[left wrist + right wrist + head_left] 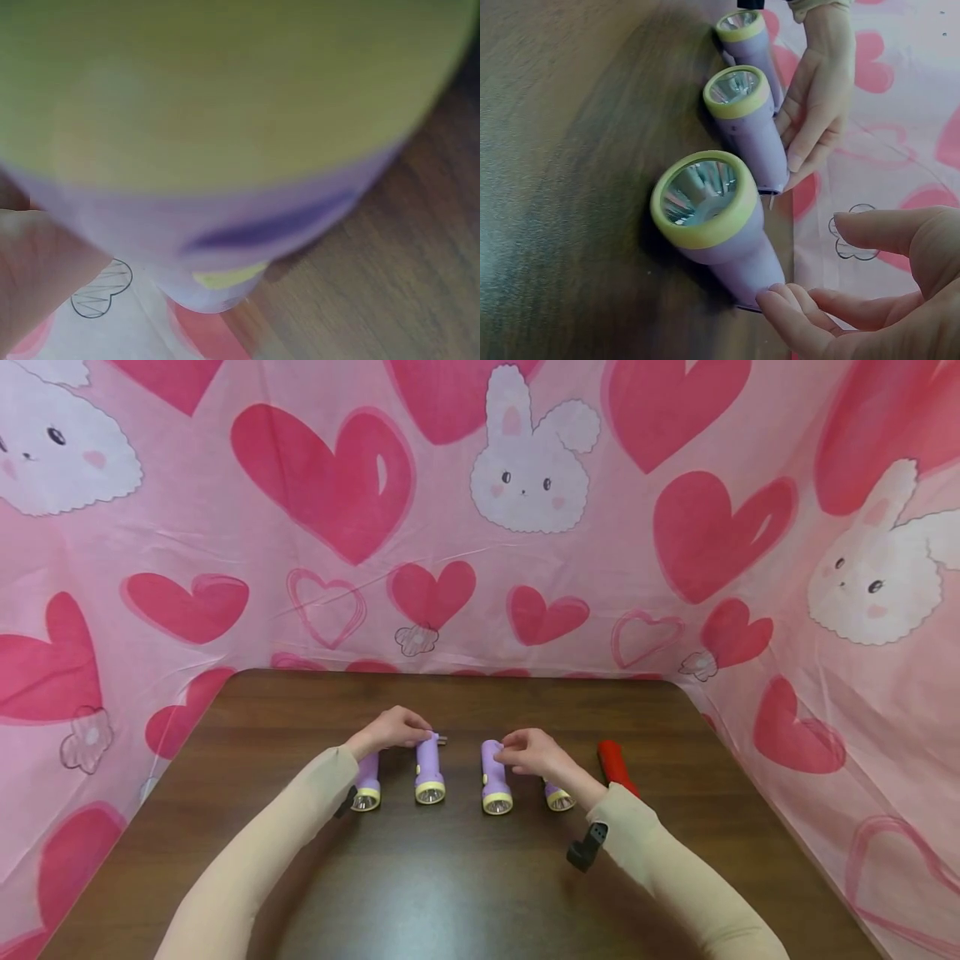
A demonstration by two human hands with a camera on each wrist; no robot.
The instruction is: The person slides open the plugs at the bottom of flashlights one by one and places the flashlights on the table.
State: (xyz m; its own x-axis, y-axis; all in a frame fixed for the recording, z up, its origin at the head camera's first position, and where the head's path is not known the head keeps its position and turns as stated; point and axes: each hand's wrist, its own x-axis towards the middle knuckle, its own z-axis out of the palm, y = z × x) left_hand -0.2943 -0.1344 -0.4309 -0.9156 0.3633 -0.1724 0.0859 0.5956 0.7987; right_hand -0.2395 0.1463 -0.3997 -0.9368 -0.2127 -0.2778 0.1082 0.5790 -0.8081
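Several purple flashlights with yellow rims lie side by side, lenses facing me. My left hand [393, 727] pinches the back end of the second flashlight from the left [428, 764]; two small prongs stick out there. My right hand [531, 752] touches the tail of the third flashlight [495, 781] with its fingertips. In the right wrist view, that thumb stands apart from the flashlight body [742, 274]. Below my left wrist lies the leftmost flashlight [367, 781], and the rightmost one [558, 795] is partly hidden under my right hand. A yellow flashlight rim [225, 97] fills the left wrist view.
A red object [617, 767] lies on the brown wooden table [420, 893] to the right, partly behind my right forearm. Pink cloth [450, 543] with hearts and rabbits hangs around the table's back and sides. A small black device [587, 847] is strapped at my right wrist.
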